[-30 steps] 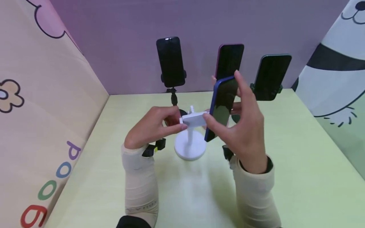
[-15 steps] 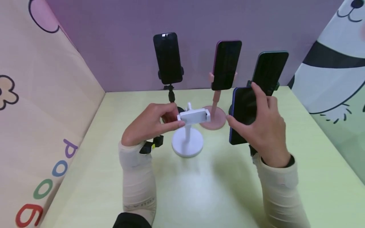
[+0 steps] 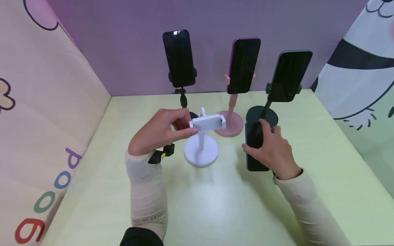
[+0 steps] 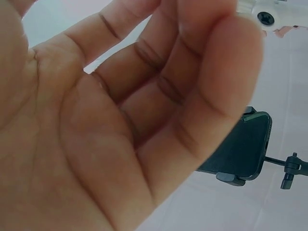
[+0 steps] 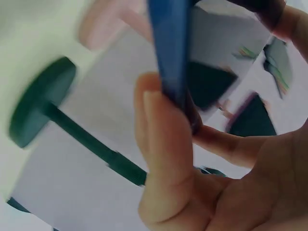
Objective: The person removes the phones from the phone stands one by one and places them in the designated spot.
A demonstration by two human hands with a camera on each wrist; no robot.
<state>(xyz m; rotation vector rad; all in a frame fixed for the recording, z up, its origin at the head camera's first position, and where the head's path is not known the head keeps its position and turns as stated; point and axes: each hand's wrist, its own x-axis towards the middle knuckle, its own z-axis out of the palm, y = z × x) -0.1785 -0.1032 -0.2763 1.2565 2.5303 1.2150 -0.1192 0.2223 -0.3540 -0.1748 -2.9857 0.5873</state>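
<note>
In the head view my left hand (image 3: 161, 131) pinches the left end of the white clamp (image 3: 210, 123) on a white phone stand (image 3: 200, 153). No phone sits in that clamp. In the left wrist view the fingers are curled, with part of the white clamp (image 4: 288, 13) at the upper right. My right hand (image 3: 275, 152) grips a blue-edged phone (image 3: 256, 164) by its sides, screen up, low over the table right of the white stand. Its blue edge (image 5: 171, 53) runs between thumb and fingers in the right wrist view.
Behind stand three phones in holders: a black phone (image 3: 179, 59) on a black stand, a pink-edged phone (image 3: 244, 65) on a pink stand (image 3: 232, 126), and another phone (image 3: 289, 77) on a dark green stand (image 3: 253, 112). A purple wall (image 3: 212, 20) backs the pale table (image 3: 203, 205).
My right hand has drawn the blue-edged phone away from the white clamp, to the right and then down toward the table. The left hand has kept its pinch on the clamp.
</note>
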